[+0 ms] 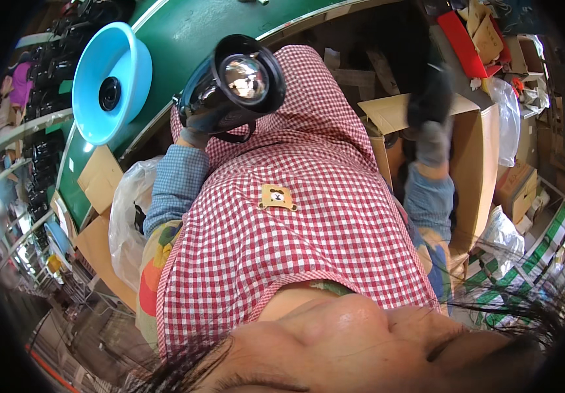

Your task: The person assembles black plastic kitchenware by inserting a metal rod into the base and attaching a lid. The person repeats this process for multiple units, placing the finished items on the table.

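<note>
My left hand (195,136), in a grey glove, holds a glossy black jug-like vessel (205,95) with a loop handle. The vessel is tilted, and its round mouth shows a shiny metal inside. Most of that hand's fingers are hidden behind it. On the right, my gloved right hand (432,145) is at an open cardboard box (482,167), gripping a black object (428,101) smeared by motion; its kind is unclear. A light-blue basin (140,82) stands on the green worktable (184,29) at the left, with a black round part (109,93) inside.
A red box (469,49) with cardboard pieces stands at the far right, beside a clear plastic bag (505,121). Another plastic bag (128,226) hangs by my left arm. Racks with several black items (43,121) line the left side. A red-checked apron (282,242) covers my lap.
</note>
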Available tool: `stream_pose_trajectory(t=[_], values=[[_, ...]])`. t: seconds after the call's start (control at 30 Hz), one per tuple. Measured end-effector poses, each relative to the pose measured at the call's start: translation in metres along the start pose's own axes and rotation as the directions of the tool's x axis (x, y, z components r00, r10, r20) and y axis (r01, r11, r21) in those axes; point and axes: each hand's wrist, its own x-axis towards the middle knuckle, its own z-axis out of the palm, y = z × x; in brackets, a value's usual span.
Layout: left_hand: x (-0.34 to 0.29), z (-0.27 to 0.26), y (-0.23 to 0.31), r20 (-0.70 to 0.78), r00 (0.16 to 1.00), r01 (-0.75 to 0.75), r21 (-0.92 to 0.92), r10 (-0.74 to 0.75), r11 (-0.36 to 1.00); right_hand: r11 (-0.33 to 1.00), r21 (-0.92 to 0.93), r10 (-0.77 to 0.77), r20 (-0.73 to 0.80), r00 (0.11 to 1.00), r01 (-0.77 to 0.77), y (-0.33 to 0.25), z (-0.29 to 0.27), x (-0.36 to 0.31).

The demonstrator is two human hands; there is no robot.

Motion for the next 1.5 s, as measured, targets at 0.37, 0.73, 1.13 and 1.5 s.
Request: stream_pose_trajectory(t=[0.37,0.73,1.13,1.5], values=[[-0.011,-0.005,-0.030,0.004,0.997,-0.079,-0.019,0.079,0.997,0.883,-0.111,-0.232,0.742,0.630,0.456,0.062,0.158,0.083],[-0.014,-0.009,-0.041,0.022,0.988,-0.151,-0.077,0.153,0.986,0.791,-0.199,-0.171,0.836,0.522,0.578,0.037,0.166,0.089],[-0.035,-0.057,0.009,0.158,0.939,-0.323,0.114,0.304,0.939,0.936,-0.284,0.054,0.697,0.715,0.206,0.061,0.149,0.091],[-0.037,-0.056,-0.042,0.116,0.963,-0.240,-0.047,0.244,0.970,0.833,-0.394,-0.058,0.636,0.769,0.388,0.029,0.154,0.102]])
